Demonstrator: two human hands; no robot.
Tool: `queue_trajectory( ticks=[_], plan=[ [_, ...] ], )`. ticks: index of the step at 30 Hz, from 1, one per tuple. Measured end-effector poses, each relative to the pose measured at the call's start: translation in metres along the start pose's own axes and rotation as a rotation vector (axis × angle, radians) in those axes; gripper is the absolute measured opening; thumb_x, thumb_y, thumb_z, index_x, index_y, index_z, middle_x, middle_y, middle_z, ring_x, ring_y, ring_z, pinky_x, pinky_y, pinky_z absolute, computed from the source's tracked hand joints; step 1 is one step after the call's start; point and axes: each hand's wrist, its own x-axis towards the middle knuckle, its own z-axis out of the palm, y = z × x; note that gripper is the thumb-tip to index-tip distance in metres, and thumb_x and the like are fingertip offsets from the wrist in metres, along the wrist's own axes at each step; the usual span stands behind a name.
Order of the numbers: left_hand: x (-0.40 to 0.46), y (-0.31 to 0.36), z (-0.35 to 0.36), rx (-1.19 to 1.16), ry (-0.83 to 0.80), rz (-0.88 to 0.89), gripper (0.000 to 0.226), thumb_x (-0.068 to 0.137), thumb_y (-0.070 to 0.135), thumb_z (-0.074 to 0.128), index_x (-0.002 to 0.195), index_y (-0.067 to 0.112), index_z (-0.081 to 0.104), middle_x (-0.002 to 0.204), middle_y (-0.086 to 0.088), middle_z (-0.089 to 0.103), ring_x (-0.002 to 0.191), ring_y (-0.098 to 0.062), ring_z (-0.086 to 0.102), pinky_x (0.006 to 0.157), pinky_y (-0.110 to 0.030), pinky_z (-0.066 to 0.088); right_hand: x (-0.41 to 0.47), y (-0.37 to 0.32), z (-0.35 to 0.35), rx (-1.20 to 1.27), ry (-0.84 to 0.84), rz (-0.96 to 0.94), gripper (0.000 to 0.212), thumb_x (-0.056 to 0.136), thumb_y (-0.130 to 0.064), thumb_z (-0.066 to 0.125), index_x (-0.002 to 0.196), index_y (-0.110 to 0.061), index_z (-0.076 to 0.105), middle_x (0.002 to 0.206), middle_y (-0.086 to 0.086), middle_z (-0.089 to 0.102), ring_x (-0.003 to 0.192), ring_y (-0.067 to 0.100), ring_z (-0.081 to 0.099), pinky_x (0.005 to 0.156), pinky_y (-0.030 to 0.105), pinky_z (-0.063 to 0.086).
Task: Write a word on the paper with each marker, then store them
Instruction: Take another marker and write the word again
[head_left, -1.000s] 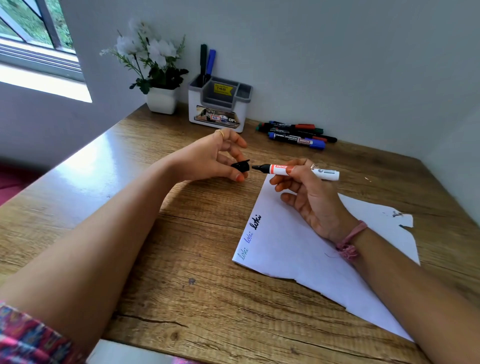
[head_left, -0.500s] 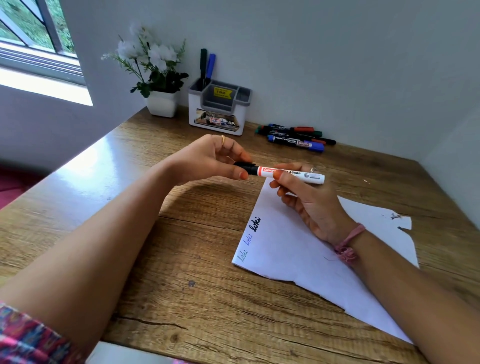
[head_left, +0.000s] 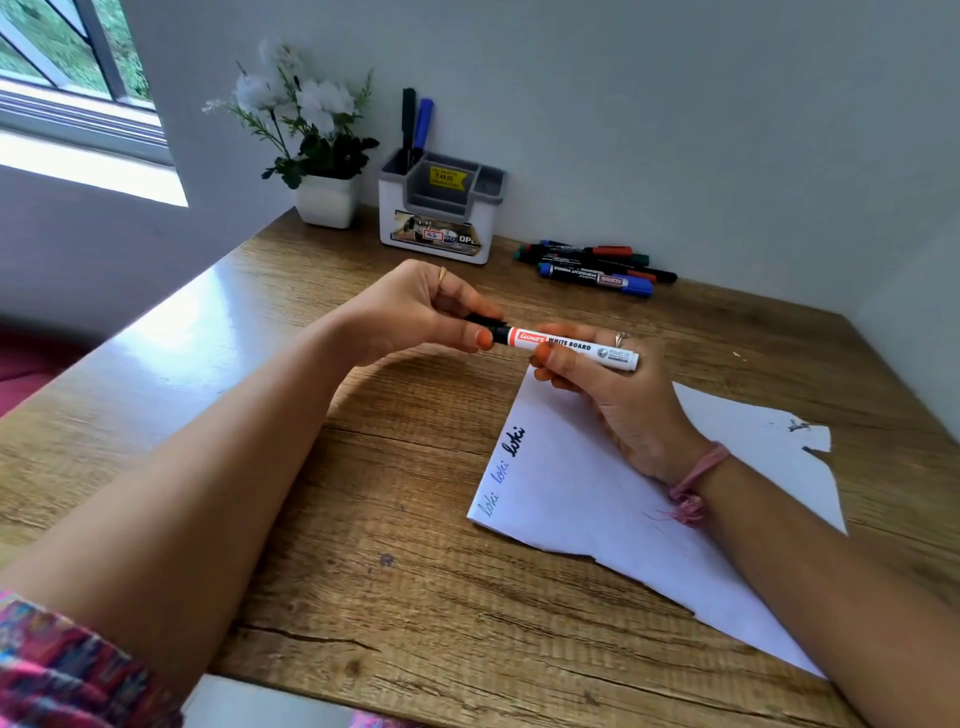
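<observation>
Above the far corner of the paper (head_left: 597, 483), both hands hold one whiteboard marker (head_left: 571, 347) level over the table (head_left: 363, 545). The right hand (head_left: 613, 395) pinches the white barrel between thumb and fingers, and the left hand (head_left: 415, 312) has its grip closed on the black cap (head_left: 488, 326), which sits on the marker's tip end. Along the paper's left edge three small words are written, the nearest two in light ink, the farthest in black. Farther back, against the wall, a white and grey holder (head_left: 441, 208) has a black and a blue marker standing in its left compartment. Just right of it a cluster of loose markers (head_left: 592, 262) lies on the table. A potted white flower (head_left: 306, 140) stands left of the holder.
</observation>
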Motion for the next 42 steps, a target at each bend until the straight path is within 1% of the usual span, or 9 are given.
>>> queue_trajectory(
  ticks=[11, 14, 18, 21, 24, 26, 28, 36, 42],
  plan=[
    [0.002, 0.003, 0.009, -0.014, 0.096, 0.092, 0.026, 0.071, -0.003, 0.072, 0.088, 0.016, 0.071, 0.086, -0.004, 0.073, 0.081, -0.014, 0.069, 0.078, -0.024, 0.057, 0.001, 0.0, -0.001, 0.16, 0.062, 0.028, 0.024, 0.075, -0.02, 0.07, 0.098, -0.013, 0.072, 0.088, 0.012, 0.074, 0.08, 0.02, 0.069, 0.076, 0.027, 0.055],
    [0.003, 0.005, 0.01, -0.181, 0.092, 0.075, 0.029, 0.071, 0.0, 0.071, 0.097, 0.011, 0.066, 0.089, -0.004, 0.074, 0.084, -0.014, 0.07, 0.074, -0.022, 0.057, 0.003, 0.001, -0.001, 0.119, 0.09, 0.034, 0.024, 0.081, -0.022, 0.068, 0.104, -0.015, 0.071, 0.089, 0.011, 0.074, 0.079, 0.018, 0.068, 0.073, 0.026, 0.052],
    [0.003, 0.01, 0.008, -0.446, 0.139, 0.057, 0.041, 0.07, 0.005, 0.068, 0.111, 0.005, 0.058, 0.09, -0.007, 0.073, 0.086, -0.018, 0.07, 0.073, -0.025, 0.058, 0.003, -0.002, 0.001, 0.052, 0.023, 0.024, 0.035, 0.073, -0.034, 0.069, 0.107, -0.023, 0.067, 0.089, 0.0, 0.073, 0.082, 0.01, 0.063, 0.071, 0.025, 0.049],
    [0.002, 0.012, 0.0, -0.664, 0.249, 0.09, 0.033, 0.075, 0.005, 0.067, 0.107, 0.005, 0.057, 0.092, -0.01, 0.073, 0.087, -0.02, 0.07, 0.073, -0.027, 0.058, 0.004, -0.005, -0.001, -0.15, 0.008, -0.003, 0.028, 0.073, -0.031, 0.073, 0.099, -0.028, 0.063, 0.085, -0.009, 0.07, 0.081, 0.003, 0.062, 0.069, 0.019, 0.051],
    [0.001, 0.016, -0.011, -0.815, 0.395, 0.185, 0.02, 0.083, 0.0, 0.062, 0.101, 0.006, 0.058, 0.088, -0.009, 0.073, 0.087, -0.02, 0.071, 0.079, -0.032, 0.058, 0.009, -0.001, -0.016, -0.651, 0.02, -0.198, 0.018, 0.084, -0.021, 0.069, 0.101, -0.025, 0.066, 0.087, -0.008, 0.065, 0.073, 0.004, 0.059, 0.063, 0.009, 0.045],
    [-0.001, 0.02, -0.018, -0.794, 0.474, 0.254, 0.017, 0.084, -0.002, 0.061, 0.098, 0.007, 0.059, 0.088, -0.008, 0.073, 0.087, -0.019, 0.071, 0.083, -0.035, 0.057, 0.011, 0.005, -0.024, -0.891, -0.054, -0.294, 0.013, 0.086, -0.02, 0.064, 0.099, -0.022, 0.068, 0.085, -0.009, 0.06, 0.071, 0.004, 0.056, 0.062, 0.009, 0.04],
    [-0.003, 0.024, -0.025, -0.744, 0.537, 0.337, 0.016, 0.085, -0.002, 0.061, 0.099, 0.007, 0.06, 0.088, -0.007, 0.073, 0.088, -0.02, 0.07, 0.085, -0.036, 0.057, 0.012, 0.013, -0.026, -0.958, -0.118, -0.315, 0.013, 0.089, -0.02, 0.061, 0.099, -0.021, 0.068, 0.087, -0.01, 0.056, 0.073, 0.002, 0.053, 0.064, 0.01, 0.038],
    [0.018, 0.053, -0.071, -0.525, 0.882, 0.582, 0.024, 0.077, 0.003, 0.074, 0.099, 0.006, 0.063, 0.086, -0.005, 0.07, 0.08, -0.021, 0.067, 0.075, -0.036, 0.056, 0.013, 0.02, -0.026, -0.951, -0.131, -0.339, 0.013, 0.09, -0.018, 0.058, 0.098, -0.021, 0.068, 0.089, -0.011, 0.055, 0.08, 0.002, 0.053, 0.069, 0.011, 0.039],
    [0.072, 0.082, -0.116, -0.227, 1.029, 0.562, 0.026, 0.076, -0.001, 0.071, 0.099, 0.005, 0.061, 0.086, -0.006, 0.066, 0.072, -0.014, 0.068, 0.071, -0.03, 0.056, 0.014, 0.024, -0.026, -0.909, -0.127, -0.332, 0.014, 0.088, -0.02, 0.059, 0.096, -0.028, 0.067, 0.088, -0.018, 0.054, 0.078, 0.002, 0.055, 0.067, 0.015, 0.042]
  ],
)
